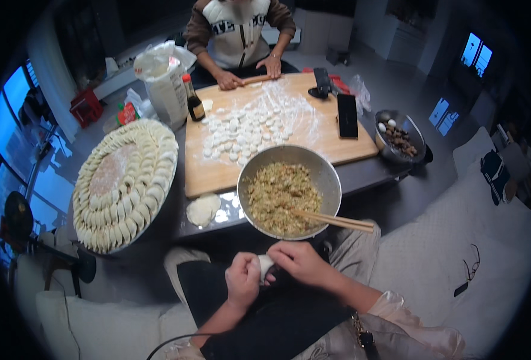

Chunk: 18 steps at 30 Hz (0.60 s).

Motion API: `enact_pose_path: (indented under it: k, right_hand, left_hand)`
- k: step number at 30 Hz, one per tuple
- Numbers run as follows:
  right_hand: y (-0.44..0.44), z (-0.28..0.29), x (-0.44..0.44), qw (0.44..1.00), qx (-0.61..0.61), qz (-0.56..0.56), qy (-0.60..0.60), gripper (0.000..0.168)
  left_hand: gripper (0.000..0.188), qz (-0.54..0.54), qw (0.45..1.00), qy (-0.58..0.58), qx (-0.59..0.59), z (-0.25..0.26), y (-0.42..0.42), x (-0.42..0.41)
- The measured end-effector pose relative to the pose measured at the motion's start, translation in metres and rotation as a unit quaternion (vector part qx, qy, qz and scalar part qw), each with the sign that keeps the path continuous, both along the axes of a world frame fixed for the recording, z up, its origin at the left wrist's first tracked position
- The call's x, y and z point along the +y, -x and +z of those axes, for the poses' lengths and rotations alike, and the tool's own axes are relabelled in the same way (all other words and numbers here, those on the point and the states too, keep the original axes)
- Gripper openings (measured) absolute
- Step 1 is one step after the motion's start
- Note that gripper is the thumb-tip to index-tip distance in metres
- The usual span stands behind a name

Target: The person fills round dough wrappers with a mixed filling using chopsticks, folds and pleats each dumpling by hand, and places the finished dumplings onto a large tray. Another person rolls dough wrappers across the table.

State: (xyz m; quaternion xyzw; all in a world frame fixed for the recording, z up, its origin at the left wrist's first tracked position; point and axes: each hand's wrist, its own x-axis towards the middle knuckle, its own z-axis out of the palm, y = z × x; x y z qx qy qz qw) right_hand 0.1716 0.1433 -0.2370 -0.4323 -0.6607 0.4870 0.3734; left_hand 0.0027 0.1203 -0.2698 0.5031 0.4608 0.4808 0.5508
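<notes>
Over my lap, my left hand point(244, 278) and my right hand point(299, 263) both pinch a folded dumpling point(265, 266) of white dough, partly hidden by the fingers. Just beyond them, at the table's near edge, stands a metal bowl point(333, 189) of chopped filling point(281, 193). A pair of wooden chopsticks point(346, 222) leans in the filling, its ends jutting out over the rim to the right. Left of the bowl lie a few overlapping round dough wrappers point(203, 209). Farther left, a large round tray point(112, 168) carries rings of folded dumplings point(141, 200) around a floured middle.
Across the table a person point(240, 36) presses a rolling pin point(257, 79) on a floured wooden board point(351, 153) strewn with small dough pieces point(243, 130). A sauce bottle point(194, 99), flour bag point(162, 85), phone point(347, 116) and basin point(400, 135) surround it. Eyeglasses point(473, 265) lie at right.
</notes>
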Motion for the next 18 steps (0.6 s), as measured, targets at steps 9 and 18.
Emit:
enact_pose_path:
  k: [9, 18]
  right_hand:
    - [0.001, -0.004, 0.001, 0.998, -0.048, -0.006, -0.049, 0.017]
    - [0.000, -0.008, 0.003, 1.000, 0.001, -0.009, 0.004, 0.016]
  left_hand:
    - [0.022, -0.050, 0.996, 0.037, -0.068, 0.001, -0.003, 0.000]
    - [0.020, -0.034, 0.995, 0.036, -0.087, 0.000, -0.004, 0.007]
